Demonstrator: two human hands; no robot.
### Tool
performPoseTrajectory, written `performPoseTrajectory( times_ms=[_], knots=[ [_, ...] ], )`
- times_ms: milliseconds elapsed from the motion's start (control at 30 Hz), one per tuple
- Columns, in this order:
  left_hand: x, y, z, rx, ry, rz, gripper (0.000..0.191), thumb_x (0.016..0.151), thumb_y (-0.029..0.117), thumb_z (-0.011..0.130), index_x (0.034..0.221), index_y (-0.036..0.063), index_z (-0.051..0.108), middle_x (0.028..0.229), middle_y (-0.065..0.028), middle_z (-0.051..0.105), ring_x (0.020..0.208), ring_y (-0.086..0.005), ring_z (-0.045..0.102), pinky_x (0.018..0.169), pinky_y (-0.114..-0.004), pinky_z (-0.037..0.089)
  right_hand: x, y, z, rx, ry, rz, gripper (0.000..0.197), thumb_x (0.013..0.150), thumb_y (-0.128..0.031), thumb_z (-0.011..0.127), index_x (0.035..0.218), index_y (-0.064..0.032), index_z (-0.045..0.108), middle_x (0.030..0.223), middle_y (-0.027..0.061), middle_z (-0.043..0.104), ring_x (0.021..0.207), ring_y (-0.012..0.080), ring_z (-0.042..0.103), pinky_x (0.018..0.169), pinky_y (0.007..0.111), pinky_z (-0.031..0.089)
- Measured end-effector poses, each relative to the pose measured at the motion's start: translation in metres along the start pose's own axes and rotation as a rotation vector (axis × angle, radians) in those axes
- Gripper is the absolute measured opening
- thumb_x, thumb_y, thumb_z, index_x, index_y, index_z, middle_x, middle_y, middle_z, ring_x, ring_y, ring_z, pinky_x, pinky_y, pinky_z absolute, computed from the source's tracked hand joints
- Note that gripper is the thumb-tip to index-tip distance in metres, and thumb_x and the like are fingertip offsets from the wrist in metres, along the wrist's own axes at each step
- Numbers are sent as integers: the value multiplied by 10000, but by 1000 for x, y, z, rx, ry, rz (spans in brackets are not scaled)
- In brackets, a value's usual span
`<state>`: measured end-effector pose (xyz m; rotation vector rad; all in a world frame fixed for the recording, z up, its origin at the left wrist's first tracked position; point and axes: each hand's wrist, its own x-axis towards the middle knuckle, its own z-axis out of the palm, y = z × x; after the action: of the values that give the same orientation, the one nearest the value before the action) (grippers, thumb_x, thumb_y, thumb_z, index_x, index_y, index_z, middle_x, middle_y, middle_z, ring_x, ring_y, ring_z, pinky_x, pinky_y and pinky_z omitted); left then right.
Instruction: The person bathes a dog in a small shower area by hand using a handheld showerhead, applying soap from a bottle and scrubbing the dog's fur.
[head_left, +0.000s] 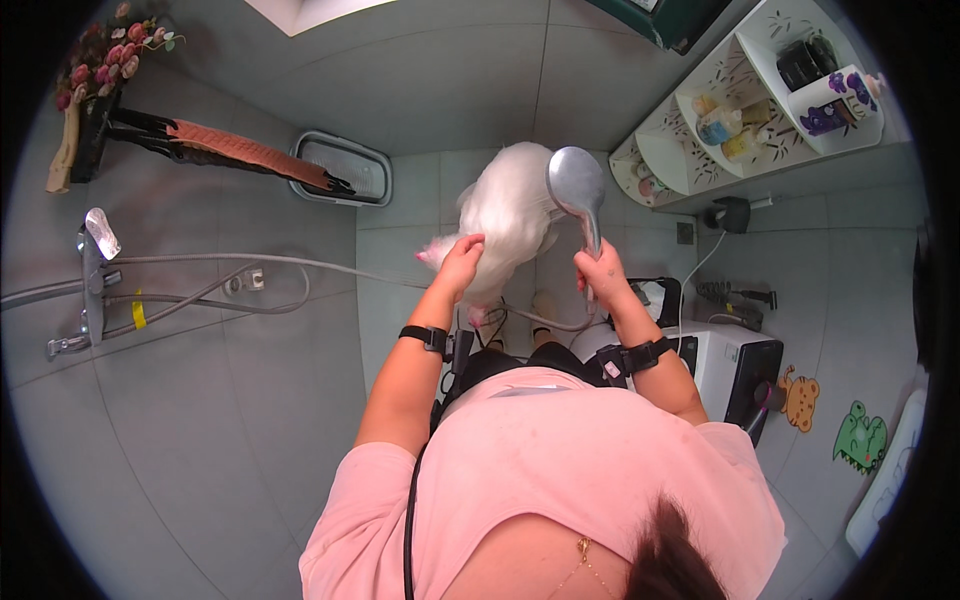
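A white long-haired animal (510, 202), perhaps a dog, stands on the tiled floor before me; pink shows at two of its ends. My left hand (463, 262) rests on or just over its left side, with fingers slightly curled and nothing seen in them. In my right hand (600, 274) is the handle of a silver shower head (576, 180), held up at the animal's right side. A grey shower hose (551, 322) runs from the handle past my feet. Whether water flows cannot be seen.
A wall-mounted shower mixer tap (93, 277) with looped hoses is at left. A plastic basin (379, 176) stands by the back wall, near a hanging orange and black item. A white corner shelf (697, 150) holds bottles at upper right. A white and black appliance (720, 364) stands right of my legs.
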<state>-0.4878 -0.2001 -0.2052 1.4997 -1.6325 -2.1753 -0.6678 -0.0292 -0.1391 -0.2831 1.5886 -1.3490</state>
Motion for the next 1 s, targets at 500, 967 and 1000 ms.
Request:
performPoseTrajectory(
  times_ms=[500, 967, 1000],
  knots=[
    [-3, -39, -62, -488, 221, -266, 290, 877, 252, 402, 1140, 148, 462, 1135, -22, 437, 1016, -181, 409, 870, -396, 346, -20, 32, 49, -184, -120, -7, 162, 694, -82, 532, 808, -28, 431, 550, 6, 432, 399, 97, 423, 364, 254, 356],
    [-6, -58, -68, -584, 251, -362, 321, 867, 245, 434, 1170, 141, 436, 1188, -53, 415, 1064, -212, 401, 877, -425, 353, -27, 39, 50, -194, -148, 24, 142, 692, -93, 530, 753, -45, 412, 565, 4, 429, 410, 100, 424, 372, 253, 367],
    [-5, -57, -65, -571, 250, -376, 335, 867, 248, 434, 1185, 141, 423, 1203, -56, 407, 1075, -217, 397, 885, -426, 349, -28, 45, 51, -224, -163, 30, 151, 693, -93, 533, 784, -40, 425, 570, 1, 432, 423, 89, 424, 384, 245, 366]
  ],
)
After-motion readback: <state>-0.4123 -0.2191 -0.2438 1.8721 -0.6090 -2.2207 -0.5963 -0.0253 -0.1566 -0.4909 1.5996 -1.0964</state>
